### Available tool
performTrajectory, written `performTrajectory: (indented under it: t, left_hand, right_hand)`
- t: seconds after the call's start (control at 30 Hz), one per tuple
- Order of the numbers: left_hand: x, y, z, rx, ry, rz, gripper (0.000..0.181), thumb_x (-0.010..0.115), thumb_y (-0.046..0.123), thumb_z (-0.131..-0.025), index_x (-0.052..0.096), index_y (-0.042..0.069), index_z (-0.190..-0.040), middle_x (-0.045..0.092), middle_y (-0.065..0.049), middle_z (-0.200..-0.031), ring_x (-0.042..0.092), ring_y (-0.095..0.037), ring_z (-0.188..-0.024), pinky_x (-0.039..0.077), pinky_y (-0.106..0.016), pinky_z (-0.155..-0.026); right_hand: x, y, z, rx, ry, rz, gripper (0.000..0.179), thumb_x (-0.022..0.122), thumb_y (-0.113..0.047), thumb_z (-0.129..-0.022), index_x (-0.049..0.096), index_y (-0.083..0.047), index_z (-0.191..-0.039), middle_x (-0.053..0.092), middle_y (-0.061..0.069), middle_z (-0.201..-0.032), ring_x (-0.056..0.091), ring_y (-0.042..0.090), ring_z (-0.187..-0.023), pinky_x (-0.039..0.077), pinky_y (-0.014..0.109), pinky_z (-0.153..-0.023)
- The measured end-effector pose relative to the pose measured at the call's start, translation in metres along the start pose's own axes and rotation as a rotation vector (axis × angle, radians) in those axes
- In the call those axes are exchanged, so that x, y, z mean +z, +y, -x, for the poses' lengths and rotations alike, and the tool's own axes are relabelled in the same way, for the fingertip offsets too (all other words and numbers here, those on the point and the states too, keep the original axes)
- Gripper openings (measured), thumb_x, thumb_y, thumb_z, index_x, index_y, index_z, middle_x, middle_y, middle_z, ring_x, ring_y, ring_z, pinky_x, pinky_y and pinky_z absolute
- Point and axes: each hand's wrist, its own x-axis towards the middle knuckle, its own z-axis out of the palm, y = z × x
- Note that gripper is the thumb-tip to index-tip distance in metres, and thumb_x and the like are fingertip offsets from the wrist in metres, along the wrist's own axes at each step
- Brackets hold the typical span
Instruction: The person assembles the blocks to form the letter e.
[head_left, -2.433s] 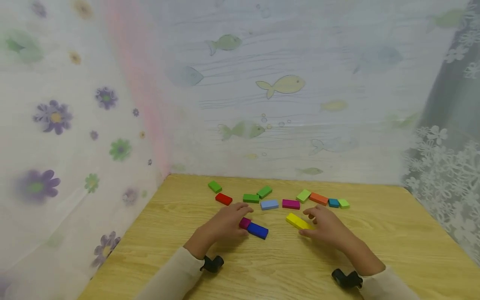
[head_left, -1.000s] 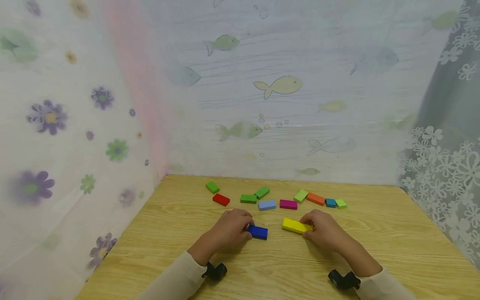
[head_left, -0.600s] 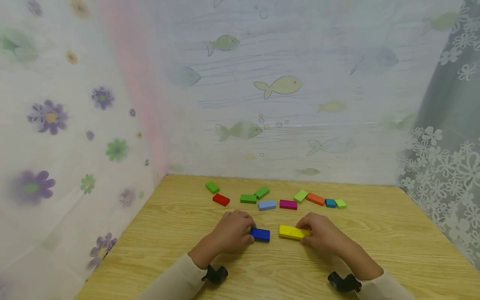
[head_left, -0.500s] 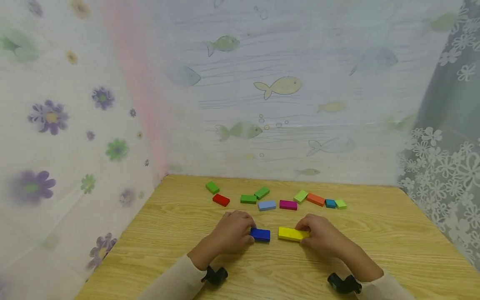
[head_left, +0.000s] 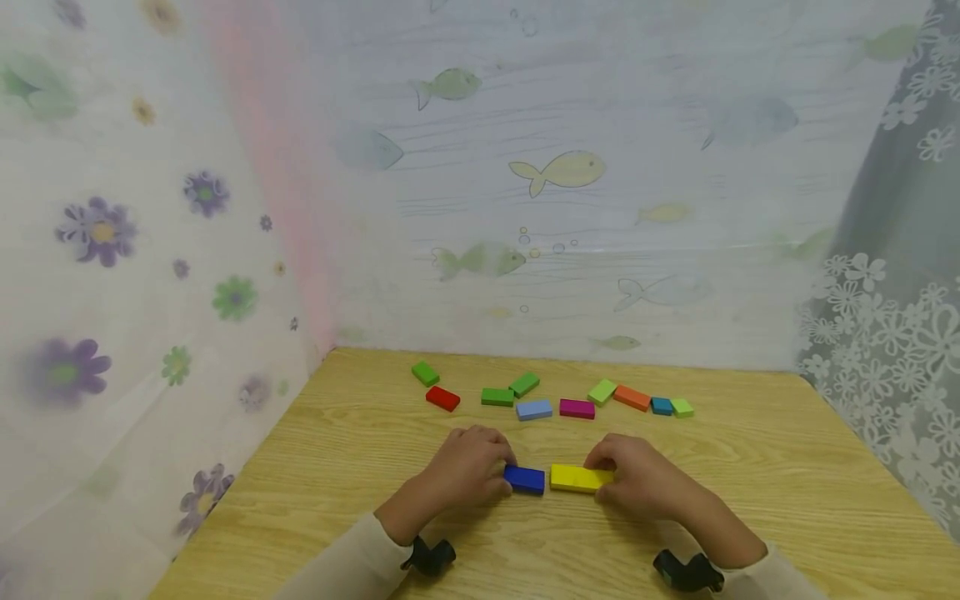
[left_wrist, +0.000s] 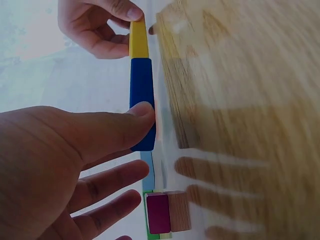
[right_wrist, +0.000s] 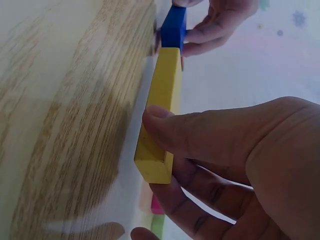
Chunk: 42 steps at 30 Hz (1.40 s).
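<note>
Pinching left hand [head_left: 467, 463]: held the blue block [head_left: 525, 481] under its thumb, the block jutting toward the opposite hand; its lower fingers, spread apart, showed from the left wrist.
Gripping right hand [head_left: 641, 475]: clasped the yellow block [head_left: 573, 478] between thumb and fingers, the block reaching out leftward from them.
Blue-yellow gap: narrow, between the two hands, seen from the head; each wrist view looked along the blocks and made their ends seem to meet.
Masked ends: from the head, each hand hid the outer end of its own block; the right wrist view showed the yellow end face beside the right thumb.
Magenta by the fingers: a small magenta block [left_wrist: 158, 214] sat near the left hand's lower fingers in the left wrist view; the hand blocked it from the head.
Beyond the left hand: a red block [head_left: 442, 399], with a green block [head_left: 425, 373] behind it.
Beyond and between both hands: a light-blue block [head_left: 534, 410] and a longer magenta block [head_left: 577, 408].
Beyond the right hand: an orange block [head_left: 632, 397] and a teal block [head_left: 662, 406].
Below each hand: a black wrist camera at the cuff, over the wooden table [head_left: 525, 554].
</note>
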Motion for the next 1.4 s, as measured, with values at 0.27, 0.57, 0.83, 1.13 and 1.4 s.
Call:
performTrajectory:
  t: [0.27,0.57,0.83,1.13,1.4]
  left_hand:
    - [-0.0006,0.0011,0.0020,0.018,-0.001,0.013,0.028,0.080,0.042,-0.090,0.077,0.031,-0.116,0.067,0.010,-0.124,0.057,-0.019,-0.123,0.046,-0.047,-0.101]
    - [-0.0021,0.0030,0.0036,0.011,-0.016,0.014,0.027,0.080,0.043,-0.090,0.077,0.033,-0.115,0.067,0.011,-0.123,0.058,-0.018,-0.122,0.046,-0.048,-0.102]
    - [-0.0024,0.0036,0.0040,0.001,-0.027,0.014,0.026,0.080,0.045,-0.089,0.078,0.033,-0.113,0.067,0.011,-0.122,0.057,-0.018,-0.123,0.046,-0.047,-0.102]
    - [0.0012,0.0023,0.0028,-0.008,-0.029,0.024,0.027,0.080,0.045,-0.090,0.077,0.033,-0.114,0.067,0.011,-0.123,0.056,-0.018,-0.125,0.045,-0.046,-0.103]
    - [0.0032,0.0019,0.0028,-0.011,-0.018,0.032,0.027,0.081,0.045,-0.089,0.078,0.033,-0.113,0.067,0.012,-0.121,0.056,-0.017,-0.124,0.045,-0.045,-0.102]
  right_hand:
    - [0.0007,-0.0021,0.0013,0.000,-0.029,-0.018,0.029,0.087,-0.012,-0.081,0.076,-0.016,-0.108,0.068,-0.006,-0.104,0.063,0.013,-0.097,0.057,0.037,-0.086]
    - [0.0018,-0.0023,0.0017,-0.018,-0.044,-0.013,0.029,0.088,-0.013,-0.080,0.075,-0.017,-0.105,0.068,-0.007,-0.102,0.063,0.012,-0.093,0.057,0.034,-0.083]
    - [0.0029,-0.0037,0.0010,-0.014,-0.056,-0.021,0.028,0.089,-0.012,-0.080,0.075,-0.017,-0.104,0.068,-0.007,-0.101,0.062,0.012,-0.092,0.056,0.033,-0.082]
    - [0.0044,-0.0043,0.0003,-0.027,-0.051,-0.012,0.027,0.088,-0.012,-0.081,0.075,-0.017,-0.104,0.067,-0.008,-0.100,0.062,0.011,-0.091,0.057,0.033,-0.082]
    - [0.0053,-0.0047,0.0004,-0.029,-0.049,-0.009,0.026,0.088,-0.012,-0.081,0.075,-0.017,-0.103,0.067,-0.008,-0.099,0.060,0.010,-0.090,0.056,0.032,-0.081]
